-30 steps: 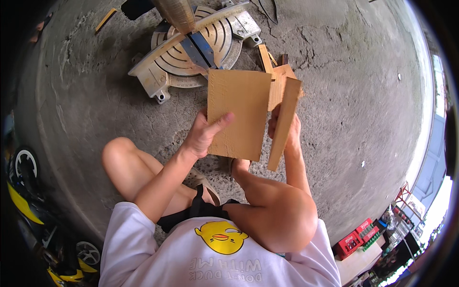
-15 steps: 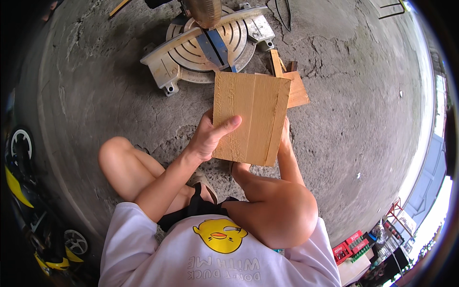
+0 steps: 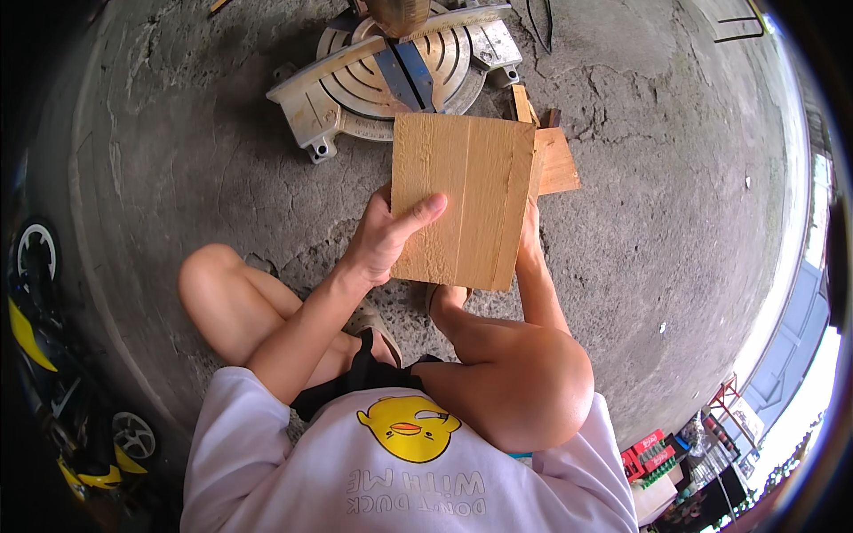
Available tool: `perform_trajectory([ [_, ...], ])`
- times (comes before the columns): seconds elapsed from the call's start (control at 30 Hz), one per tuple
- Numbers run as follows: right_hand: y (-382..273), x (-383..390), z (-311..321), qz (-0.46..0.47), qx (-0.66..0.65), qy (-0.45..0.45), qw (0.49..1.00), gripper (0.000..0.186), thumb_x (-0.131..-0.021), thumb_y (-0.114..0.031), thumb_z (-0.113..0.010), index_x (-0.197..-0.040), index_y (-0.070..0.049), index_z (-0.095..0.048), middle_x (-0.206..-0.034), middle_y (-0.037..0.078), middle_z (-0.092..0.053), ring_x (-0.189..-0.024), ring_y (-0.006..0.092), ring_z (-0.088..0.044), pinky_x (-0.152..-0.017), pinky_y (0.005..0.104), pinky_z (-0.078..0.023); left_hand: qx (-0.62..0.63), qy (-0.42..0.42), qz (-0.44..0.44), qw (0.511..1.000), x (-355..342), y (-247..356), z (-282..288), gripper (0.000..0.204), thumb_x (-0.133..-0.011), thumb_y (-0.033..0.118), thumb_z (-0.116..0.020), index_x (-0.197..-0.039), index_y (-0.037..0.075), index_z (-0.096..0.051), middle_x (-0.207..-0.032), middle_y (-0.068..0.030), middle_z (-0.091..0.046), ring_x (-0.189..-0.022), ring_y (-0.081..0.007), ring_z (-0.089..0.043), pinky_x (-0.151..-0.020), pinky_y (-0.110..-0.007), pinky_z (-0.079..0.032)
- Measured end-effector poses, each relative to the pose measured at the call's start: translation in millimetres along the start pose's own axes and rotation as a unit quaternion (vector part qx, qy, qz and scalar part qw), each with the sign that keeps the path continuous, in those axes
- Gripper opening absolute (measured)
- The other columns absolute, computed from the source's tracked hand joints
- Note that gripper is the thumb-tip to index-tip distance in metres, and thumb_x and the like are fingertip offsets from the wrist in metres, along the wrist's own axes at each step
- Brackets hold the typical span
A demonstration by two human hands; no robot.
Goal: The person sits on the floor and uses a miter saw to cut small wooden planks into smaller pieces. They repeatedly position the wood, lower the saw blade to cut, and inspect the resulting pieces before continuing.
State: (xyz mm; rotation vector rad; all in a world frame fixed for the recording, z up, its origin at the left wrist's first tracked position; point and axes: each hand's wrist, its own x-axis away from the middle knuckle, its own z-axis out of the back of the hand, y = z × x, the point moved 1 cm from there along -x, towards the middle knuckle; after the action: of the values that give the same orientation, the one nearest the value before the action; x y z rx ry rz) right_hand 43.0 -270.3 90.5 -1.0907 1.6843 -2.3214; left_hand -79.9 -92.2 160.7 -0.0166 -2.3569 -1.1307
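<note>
A rectangular light-brown wooden board is held up before me, its broad face showing straight seams and rough patches. My left hand grips its left edge, thumb lying across the face and fingers out of sight behind. Along the right side, my right hand supports the board from behind; most of its fingers are hidden. Beyond the board, a miter saw with a round slotted table and a blue centre strip stands on the floor.
Wood offcuts lie on the cracked concrete floor, right of the saw. A black cable runs at the top. A black and yellow motorbike stands at far left. Red crates and other goods are at lower right.
The board, with both hands on it, sits slightly higher in the picture and turned a little, showing more of its right edge. The view has shifted slightly. Both hands keep their hold.
</note>
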Motion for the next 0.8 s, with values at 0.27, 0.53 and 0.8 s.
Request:
perform_trajectory([
  [0.27,6.3,-4.8,-1.7,0.004,0.01,-0.007,1.0,0.073,-0.099,-0.058,-0.031,-0.116,0.006,-0.06,-0.098,0.015,-0.067,-0.084,0.0182,-0.065,-0.073,0.0312,-0.053,0.003,0.027,-0.011,1.0,-3.9,-0.9,0.5,0.051,-0.087,0.032,-0.071,-0.119,-0.003,-0.053,-0.104,-0.0114,-0.063,-0.094,-0.015,-0.062,-0.081,-0.029,-0.052],
  [0.53,16.0,-9.8,1.1,0.026,0.01,-0.023,0.999,0.07,-0.1,-0.057,-0.031,-0.115,0.005,-0.061,-0.097,0.014,-0.067,-0.084,0.0176,-0.064,-0.073,0.0309,-0.053,0.007,0.014,0.008,1.0,-7.7,-2.8,0.8,0.058,-0.086,0.032,-0.072,-0.124,-0.004,-0.048,-0.109,-0.0126,-0.06,-0.1,-0.0172,-0.061,-0.083,-0.03,-0.051],
  [0.8,38.8,-17.2,0.4,0.147,0.025,-0.016,0.989,0.069,-0.1,-0.056,-0.03,-0.114,0.005,-0.061,-0.097,0.013,-0.067,-0.083,0.0171,-0.064,-0.073,0.031,-0.052,0.001,0.02,0.005,1.0,-11.5,-1.7,1.9,0.056,-0.086,0.031,-0.071,-0.125,-0.002,-0.048,-0.11,-0.0109,-0.061,-0.1,-0.0162,-0.061,-0.084,-0.031,-0.051],
])
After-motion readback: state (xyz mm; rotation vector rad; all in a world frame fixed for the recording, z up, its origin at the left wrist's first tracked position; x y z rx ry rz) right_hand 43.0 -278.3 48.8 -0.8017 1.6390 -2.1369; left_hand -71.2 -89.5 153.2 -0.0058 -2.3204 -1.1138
